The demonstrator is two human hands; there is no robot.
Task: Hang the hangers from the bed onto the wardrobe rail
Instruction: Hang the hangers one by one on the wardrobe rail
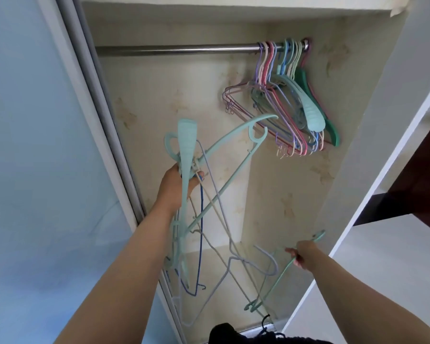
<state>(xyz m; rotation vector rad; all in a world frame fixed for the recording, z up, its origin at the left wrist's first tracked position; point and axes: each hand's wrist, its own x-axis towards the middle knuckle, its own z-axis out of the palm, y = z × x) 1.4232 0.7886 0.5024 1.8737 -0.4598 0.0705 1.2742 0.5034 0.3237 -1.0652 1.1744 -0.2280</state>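
Observation:
My left hand [176, 187] grips a tangled bundle of hangers [191, 219], light teal plastic ones with thin blue, lilac and cream wire ones dangling below it. My right hand [302, 254] holds a single thin green hanger [278, 276] low at the right, tilted, its hook end poking up past my fingers. The metal wardrobe rail [174, 49] runs across the top of the open wardrobe. Several coloured hangers [291, 103] hang bunched at the rail's right end.
A pale blue sliding door [35, 145] with its grey frame stands to the left. The wardrobe's white side panel [372, 145] bounds the right, with a dark shelf [417, 189] beyond. A dark object [246, 333] lies at the bottom edge. The rail's left stretch is bare.

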